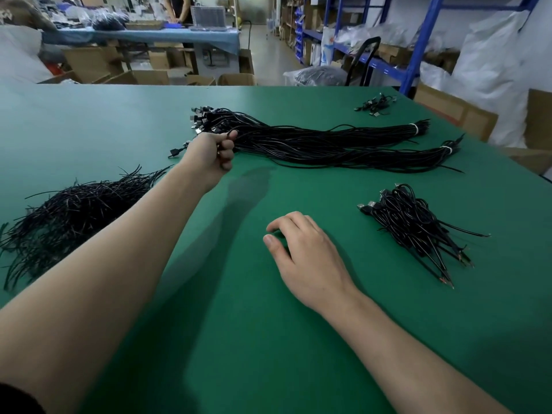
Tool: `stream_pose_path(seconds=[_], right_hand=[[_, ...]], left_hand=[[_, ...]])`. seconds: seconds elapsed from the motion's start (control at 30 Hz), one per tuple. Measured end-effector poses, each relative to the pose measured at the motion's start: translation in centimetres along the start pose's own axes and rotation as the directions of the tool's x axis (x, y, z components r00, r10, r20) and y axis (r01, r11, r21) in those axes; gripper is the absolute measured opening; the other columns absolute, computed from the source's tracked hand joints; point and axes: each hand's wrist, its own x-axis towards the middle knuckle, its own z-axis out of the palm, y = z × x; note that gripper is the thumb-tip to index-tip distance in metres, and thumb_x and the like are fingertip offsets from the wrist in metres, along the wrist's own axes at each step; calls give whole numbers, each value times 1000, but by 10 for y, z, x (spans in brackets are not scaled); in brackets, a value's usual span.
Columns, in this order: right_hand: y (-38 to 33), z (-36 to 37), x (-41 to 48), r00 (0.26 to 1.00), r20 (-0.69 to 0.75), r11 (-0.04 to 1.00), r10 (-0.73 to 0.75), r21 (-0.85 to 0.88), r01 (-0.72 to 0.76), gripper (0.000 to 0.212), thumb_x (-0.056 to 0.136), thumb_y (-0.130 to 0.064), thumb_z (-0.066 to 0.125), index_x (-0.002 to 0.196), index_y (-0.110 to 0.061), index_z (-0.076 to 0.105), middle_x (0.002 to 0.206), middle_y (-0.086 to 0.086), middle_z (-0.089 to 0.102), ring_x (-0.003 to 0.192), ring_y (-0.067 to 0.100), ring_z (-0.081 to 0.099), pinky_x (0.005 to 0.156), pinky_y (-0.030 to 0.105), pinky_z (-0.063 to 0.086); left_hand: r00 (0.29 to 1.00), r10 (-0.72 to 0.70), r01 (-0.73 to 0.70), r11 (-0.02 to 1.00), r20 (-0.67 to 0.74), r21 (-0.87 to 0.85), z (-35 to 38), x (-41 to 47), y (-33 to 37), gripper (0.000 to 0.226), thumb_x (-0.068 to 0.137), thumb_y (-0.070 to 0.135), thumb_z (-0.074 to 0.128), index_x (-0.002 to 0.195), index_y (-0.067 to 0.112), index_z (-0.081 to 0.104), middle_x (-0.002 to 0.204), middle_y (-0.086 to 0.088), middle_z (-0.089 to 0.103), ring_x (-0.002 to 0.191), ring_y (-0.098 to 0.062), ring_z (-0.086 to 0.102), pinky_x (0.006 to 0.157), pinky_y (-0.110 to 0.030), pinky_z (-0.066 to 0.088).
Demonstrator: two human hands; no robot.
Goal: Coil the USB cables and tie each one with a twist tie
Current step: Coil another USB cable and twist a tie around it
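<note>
USB cables (313, 141), thin, black and long, lie in two loose bundles across the far middle of the green table (239, 339), their metal plugs fanned out at the left end and a white band (413, 129) cinching each bundle near the right end. The left hand (209, 156) is clenched around strands at the plug end, while the right hand (304, 258) rests on the table with fingers loosely bent, holding nothing. Coiled cables (415, 225) are heaped near the right edge, and black twist ties (74, 210) are piled at the left.
</note>
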Motion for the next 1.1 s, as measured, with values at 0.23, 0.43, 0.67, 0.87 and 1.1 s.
stream_pose_path(seconds=[0.23,0.43,0.67,0.87,1.1], right_hand=[[2,-1,-1,1000,-6,998,21,51,-20,28,104,-37,45,119,-19,61,120,-8,57,115,11,50,97,30,40],[5,-2,-2,998,-11,988,55,143,-53,29,104,-37,44,119,-20,62,120,-10,57,116,8,49,96,29,42],[6,-4,-1,994,-24,964,104,247,-95,30,105,-36,44,120,-19,63,119,-9,58,115,8,51,98,31,43],[7,-4,-1,993,-40,950,115,295,-99,30,105,-36,45,121,-20,63,119,-12,58,116,6,52,100,30,44],[14,-2,2,986,-50,907,160,403,-127,26,105,-35,47,119,-21,65,115,-15,58,105,2,55,90,20,43]], left_hand=[[978,103,-77,986,184,-145,21,-66,10,24,108,17,35,98,18,57,62,12,42,50,-3,32,49,-20,21],[971,211,-171,942,112,-289,29,-82,18,25,108,13,35,98,19,57,65,13,47,51,-2,39,49,-18,26],[992,87,-59,961,92,-271,18,-96,-8,24,102,11,34,84,21,48,64,11,41,52,-6,35,51,-22,21],[1000,-10,13,991,23,-132,13,-110,-22,31,104,33,48,74,24,43,55,10,24,44,-6,18,46,-22,10],[988,64,-111,923,-138,-368,5,-109,-8,37,107,30,45,71,23,43,50,9,26,41,-7,18,47,-22,9]])
